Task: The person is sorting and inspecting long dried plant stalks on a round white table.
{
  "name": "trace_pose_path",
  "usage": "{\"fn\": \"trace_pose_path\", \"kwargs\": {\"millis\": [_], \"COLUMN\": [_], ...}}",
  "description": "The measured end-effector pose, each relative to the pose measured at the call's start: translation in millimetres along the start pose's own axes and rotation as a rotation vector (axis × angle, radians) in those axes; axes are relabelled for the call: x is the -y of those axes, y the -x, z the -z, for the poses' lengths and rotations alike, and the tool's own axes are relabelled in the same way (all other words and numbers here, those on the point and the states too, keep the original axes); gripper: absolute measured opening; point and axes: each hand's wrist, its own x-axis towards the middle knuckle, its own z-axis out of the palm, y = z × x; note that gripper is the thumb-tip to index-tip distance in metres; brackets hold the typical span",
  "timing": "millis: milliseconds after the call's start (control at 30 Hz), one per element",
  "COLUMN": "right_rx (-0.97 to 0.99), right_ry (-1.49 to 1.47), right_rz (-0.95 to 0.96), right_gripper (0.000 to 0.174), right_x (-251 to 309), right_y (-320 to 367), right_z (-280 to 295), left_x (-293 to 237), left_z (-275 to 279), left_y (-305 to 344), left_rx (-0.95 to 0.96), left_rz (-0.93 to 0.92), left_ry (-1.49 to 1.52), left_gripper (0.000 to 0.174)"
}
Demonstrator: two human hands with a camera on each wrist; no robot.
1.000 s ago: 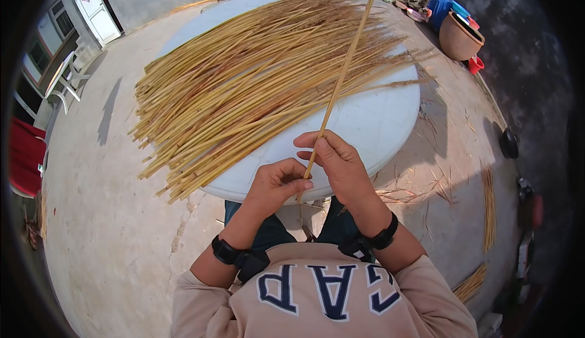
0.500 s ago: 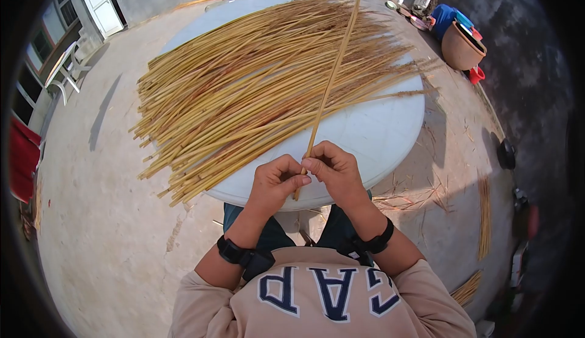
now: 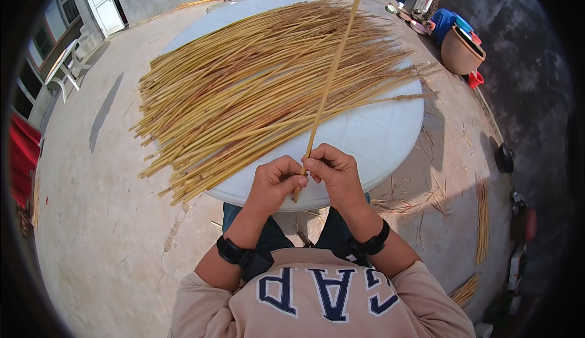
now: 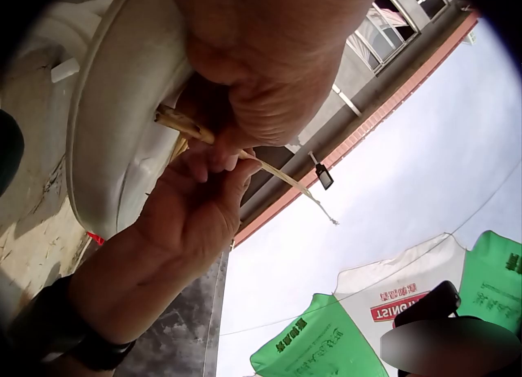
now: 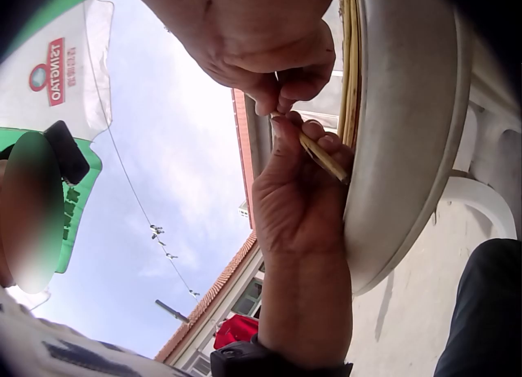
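Both hands hold one long, dry reed-like stalk (image 3: 329, 88) that slants up and away over the table in the head view. My left hand (image 3: 273, 182) pinches it near its lower end between thumb and fingers. Close beside it, my right hand (image 3: 337, 174) pinches the same stalk slightly higher. The left wrist view shows the cut stalk end (image 4: 183, 126) sticking out past the fingers, with a thin pale strip (image 4: 298, 185) trailing from the fingertips. A wide layer of similar stalks (image 3: 244, 94) with feathery brown heads lies beyond the hands.
The stalks lie on a round, pale table (image 3: 372, 143), whose near edge is just under the hands. Stalk scraps (image 3: 414, 201) litter the ground at right, near a small stalk bundle (image 3: 482, 222). A clay pot (image 3: 461, 51) stands far right, a white chair (image 3: 66, 73) far left.
My right hand has slid down the stalk toward the left hand, and its fingers have closed in on it. The left hand keeps its pinch. Over the last half second the hands barely move.
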Motion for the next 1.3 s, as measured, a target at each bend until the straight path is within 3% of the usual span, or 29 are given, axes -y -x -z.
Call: {"fn": "trace_pose_path", "kwargs": {"millis": [300,700,867,1067,1200,1300], "right_rx": [0.043,-0.082,-0.249,-0.46,-0.349,-0.176], "right_ry": [-0.048,-0.01,-0.095,-0.15,-0.102,-0.016], "right_rz": [-0.034,0.075,0.211,0.329,0.255,0.145], "right_gripper": [0.009,0.009,0.011,0.01,0.009,0.011], "right_x": [2,8,20,27,24,15], "right_y": [3,4,3,0,0,4], "right_z": [2,7,18,31,31,20], "left_x": [-4,1,3,0,-13,-11], "left_z": [1,-1,-2,3,-10,-9], "left_y": [-1,-2,-3,1,2,-3], "left_rx": [0.015,-0.112,-0.259,-0.137,-0.066,-0.056], "left_rz": [0.062,-0.084,-0.181,-0.188,-0.157,-0.187], "left_ry": [0.108,0.206,0.281,0.38,0.159,0.028], "left_gripper": [0.008,0.015,0.016,0.014,0.017,0.03]}}
